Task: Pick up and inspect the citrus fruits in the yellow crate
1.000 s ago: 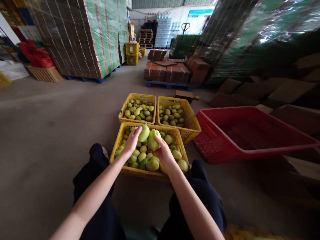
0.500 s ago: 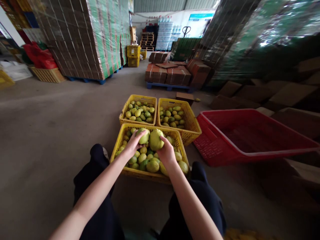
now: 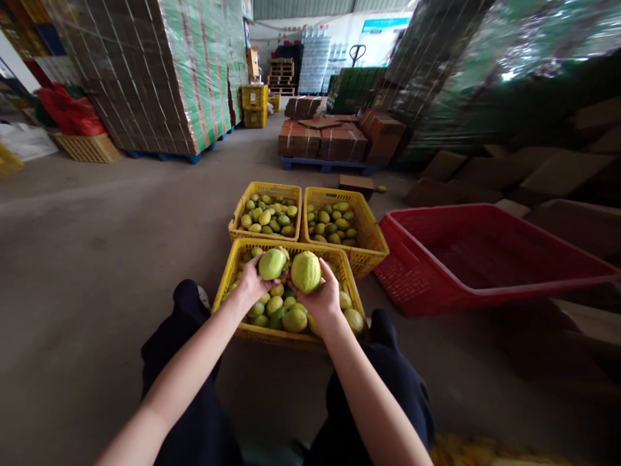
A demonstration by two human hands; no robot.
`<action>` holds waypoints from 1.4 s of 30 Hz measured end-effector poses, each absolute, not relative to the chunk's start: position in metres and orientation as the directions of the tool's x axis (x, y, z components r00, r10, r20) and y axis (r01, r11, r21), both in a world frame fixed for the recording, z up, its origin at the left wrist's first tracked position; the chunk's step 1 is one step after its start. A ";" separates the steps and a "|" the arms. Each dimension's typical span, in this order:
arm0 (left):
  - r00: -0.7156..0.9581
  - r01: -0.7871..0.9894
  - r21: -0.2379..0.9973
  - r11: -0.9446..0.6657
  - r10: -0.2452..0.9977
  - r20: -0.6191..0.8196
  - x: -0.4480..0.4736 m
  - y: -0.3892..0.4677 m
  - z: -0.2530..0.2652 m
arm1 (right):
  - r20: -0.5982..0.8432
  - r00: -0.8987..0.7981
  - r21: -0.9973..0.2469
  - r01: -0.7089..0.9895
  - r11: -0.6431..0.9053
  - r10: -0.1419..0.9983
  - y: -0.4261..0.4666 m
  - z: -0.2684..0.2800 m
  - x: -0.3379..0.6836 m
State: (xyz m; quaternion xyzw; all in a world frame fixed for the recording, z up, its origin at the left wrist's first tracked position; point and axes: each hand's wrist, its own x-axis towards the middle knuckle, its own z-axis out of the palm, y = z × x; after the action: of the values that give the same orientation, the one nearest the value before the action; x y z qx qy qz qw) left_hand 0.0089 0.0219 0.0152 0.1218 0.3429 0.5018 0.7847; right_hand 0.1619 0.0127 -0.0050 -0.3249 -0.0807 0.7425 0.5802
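Observation:
Over the near yellow crate I hold two fruits side by side. My left hand is closed round a smooth green lemon. In my right hand lies a larger, bumpy yellow-green lemon, cupped from below and the right. The two lemons are a small gap apart. Several more lemons, green to yellow and of mixed sizes, fill the crate beneath; my hands hide part of them.
Behind stand a left yellow crate and a right yellow crate, both with lemons. A red crate sits to the right, beside loose cardboard. Flattened cartons rest on a blue pallet; a wrapped stack rises at left.
Both hands have rolled their palms upward, so the lemons now sit more in the open on the fingers. The green lemon has moved slightly left. The view has shifted a little.

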 end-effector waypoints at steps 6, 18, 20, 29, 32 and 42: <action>0.282 -0.778 0.422 0.465 0.859 -0.427 0.004 0.020 0.022 | -0.476 -0.087 -0.446 -0.834 -0.326 0.875 0.007 0.004 0.159; 0.282 -0.781 0.462 0.420 0.898 -0.339 0.003 0.018 0.028 | -0.369 -0.214 -0.456 -0.806 -0.377 0.905 0.006 -0.001 0.162; 0.255 -0.797 0.454 0.398 0.903 -0.345 0.004 0.017 0.029 | -0.340 -0.212 -0.468 -0.807 -0.360 0.916 0.005 -0.001 0.162; 0.253 -0.874 0.312 0.372 0.898 -0.360 0.008 0.008 0.026 | -0.351 -0.141 -0.424 -0.857 -0.292 0.926 0.006 0.004 0.159; 0.297 -0.886 0.235 0.400 0.878 -0.376 0.014 0.005 0.022 | -0.302 -0.119 -0.458 -0.852 -0.254 0.946 0.007 0.008 0.170; 0.232 -0.794 0.249 0.555 0.654 -0.720 0.020 -0.002 -0.065 | -0.126 0.199 -0.538 -0.837 0.101 0.972 -0.005 0.026 0.234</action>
State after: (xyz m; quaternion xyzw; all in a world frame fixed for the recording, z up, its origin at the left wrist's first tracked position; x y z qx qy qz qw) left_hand 0.0203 -0.0019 -0.0654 -0.0848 0.4109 0.4640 0.7802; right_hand 0.2339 -0.0049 0.0257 -0.2570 -0.1315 0.6192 0.7303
